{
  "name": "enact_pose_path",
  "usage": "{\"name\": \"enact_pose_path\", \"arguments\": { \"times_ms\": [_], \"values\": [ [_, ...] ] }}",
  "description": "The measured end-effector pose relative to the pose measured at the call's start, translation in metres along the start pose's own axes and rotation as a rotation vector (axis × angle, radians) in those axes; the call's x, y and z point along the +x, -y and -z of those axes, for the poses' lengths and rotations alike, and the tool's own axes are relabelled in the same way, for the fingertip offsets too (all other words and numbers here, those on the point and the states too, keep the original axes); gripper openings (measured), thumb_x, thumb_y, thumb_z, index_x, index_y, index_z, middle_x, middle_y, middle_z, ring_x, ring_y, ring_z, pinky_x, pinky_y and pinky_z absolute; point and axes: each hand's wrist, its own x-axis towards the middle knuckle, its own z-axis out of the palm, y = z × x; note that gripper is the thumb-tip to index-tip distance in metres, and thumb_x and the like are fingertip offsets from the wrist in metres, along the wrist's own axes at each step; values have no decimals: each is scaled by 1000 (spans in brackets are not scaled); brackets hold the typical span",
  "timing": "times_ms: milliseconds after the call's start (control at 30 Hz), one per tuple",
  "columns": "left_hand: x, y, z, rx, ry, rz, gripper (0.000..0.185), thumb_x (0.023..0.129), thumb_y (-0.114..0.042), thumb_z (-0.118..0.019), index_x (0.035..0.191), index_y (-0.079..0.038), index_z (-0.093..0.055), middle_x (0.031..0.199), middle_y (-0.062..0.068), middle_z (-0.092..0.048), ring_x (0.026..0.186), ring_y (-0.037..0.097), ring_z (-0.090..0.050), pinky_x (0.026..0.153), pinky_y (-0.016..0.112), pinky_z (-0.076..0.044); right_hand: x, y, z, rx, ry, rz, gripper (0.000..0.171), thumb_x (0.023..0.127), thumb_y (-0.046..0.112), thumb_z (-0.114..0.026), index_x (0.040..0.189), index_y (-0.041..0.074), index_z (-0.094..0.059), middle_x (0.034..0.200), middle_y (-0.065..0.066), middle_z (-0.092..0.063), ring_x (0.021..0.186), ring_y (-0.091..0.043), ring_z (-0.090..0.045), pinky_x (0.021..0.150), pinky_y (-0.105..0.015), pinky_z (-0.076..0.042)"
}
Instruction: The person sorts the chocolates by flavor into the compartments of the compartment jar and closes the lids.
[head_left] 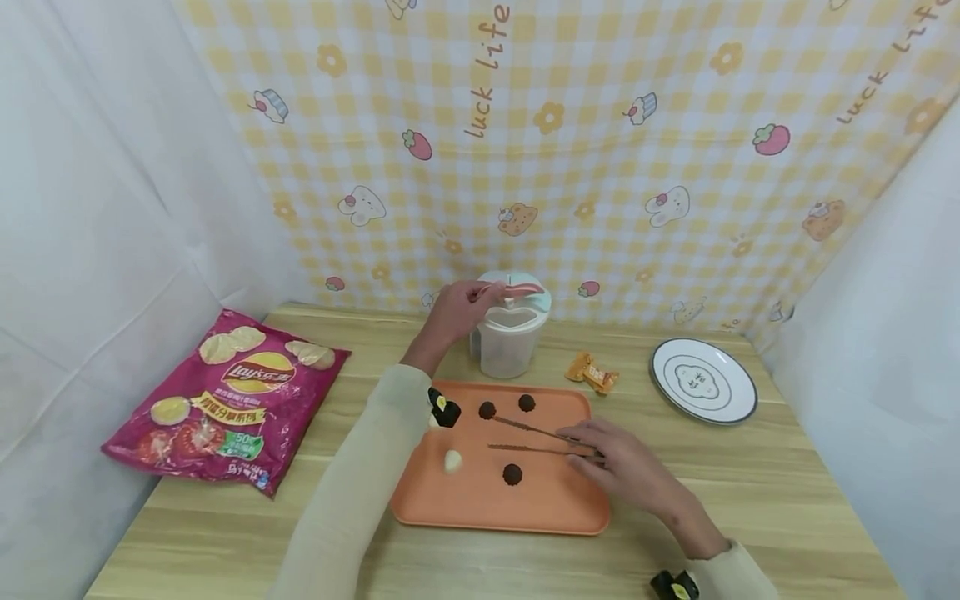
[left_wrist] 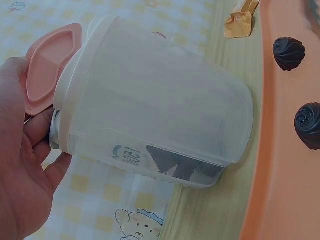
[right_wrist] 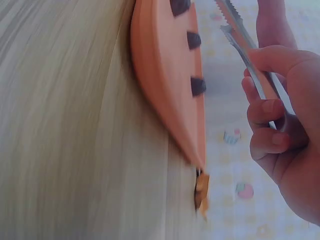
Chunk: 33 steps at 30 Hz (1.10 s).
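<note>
Chips bag (head_left: 225,398): lies flat at the left of the table (head_left: 787,492), well apart from both hands.
Left hand (head_left: 453,312): at upper centre, fingers curled on the pink flap lid (head_left: 517,290) of the clear jug (head_left: 508,333); the left wrist view shows the thumb under the flap (left_wrist: 50,70) and the jug's body (left_wrist: 160,115) looking empty.
Tray (head_left: 457,500): orange, in the middle of the table, just in front of the jug; three dark chocolates (head_left: 512,474) and one pale sweet (head_left: 452,460) lie on it.
Tongs (head_left: 536,440): metal, arms apart, tips pointing left across the tray and holding nothing.
Right hand (head_left: 626,467): at lower right of centre, fingers wrapped round the tongs' handle end; the right wrist view shows the same grip (right_wrist: 280,125).
Wrapped candy (head_left: 592,372): orange, beside the tray's far right corner.
Plate (head_left: 702,380): white, dark-rimmed, at the right.
Step in hand: seemingly opening the jug while readying the tongs.
Next move: likely calls for closing the tongs on a chocolate and carrying it to the jug's mouth.
</note>
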Motion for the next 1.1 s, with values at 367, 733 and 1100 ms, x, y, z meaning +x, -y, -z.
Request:
{"name": "enact_pose_path", "arguments": {
  "times_ms": [367,733,1100],
  "values": [
    [3,1,0,-6,-9,7,65,84,-72,-42,62,-11,-47,112,7,-66,123,14,-47,57,34,-32,26,21,-24,-38,118,23,30,92,27,-63,121,18,-63,100,6,-57,80,-1,-55,63,-20,-46],
    [4,4,-2,-34,-12,20,68,83,-73,-43,61,-9,-44,87,8,-68,128,13,-41,67,35,-37,33,26,-35,-89,166,-4,29,91,29,-63,119,21,-65,99,10,-57,76,0,-54,61,-21,-44],
    [2,4,-3,-31,-28,17,66,84,-72,-43,60,-10,-45,52,6,-51,125,10,-44,57,33,-32,33,26,-40,-88,172,0,29,92,28,-63,121,22,-66,93,16,-59,66,1,-47,52,-18,-38]
  ]
}}
